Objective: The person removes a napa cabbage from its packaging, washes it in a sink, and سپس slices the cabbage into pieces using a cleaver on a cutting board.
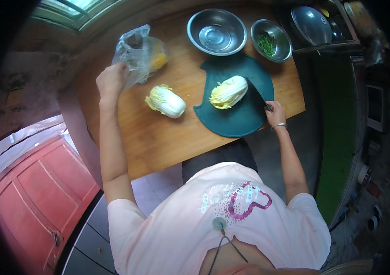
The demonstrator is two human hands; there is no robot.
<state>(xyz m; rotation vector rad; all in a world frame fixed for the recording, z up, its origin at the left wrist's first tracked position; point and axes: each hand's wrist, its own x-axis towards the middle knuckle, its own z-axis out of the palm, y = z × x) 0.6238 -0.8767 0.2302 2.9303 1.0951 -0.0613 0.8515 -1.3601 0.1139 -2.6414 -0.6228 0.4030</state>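
At the table's left, my left hand (112,79) grips a clear plastic bag (136,51) by its near side. Something yellow shows through the bag. My right hand (276,113) is closed around the handle of a kitchen knife (258,92), whose dark blade is hard to make out against the board. Just left of the blade, a napa cabbage (231,92) lies on its side on a dark green cutting board (229,122). A second napa cabbage (168,102) rests directly on the wooden tabletop, between the bag and the board.
Behind the board stand a large steel bowl (217,32) and a smaller steel bowl (282,43) holding cut green vegetable pieces (266,45). The wooden table (153,144) ends close to my body. A dark metal lid (311,25) leans on a shelf at the far right.
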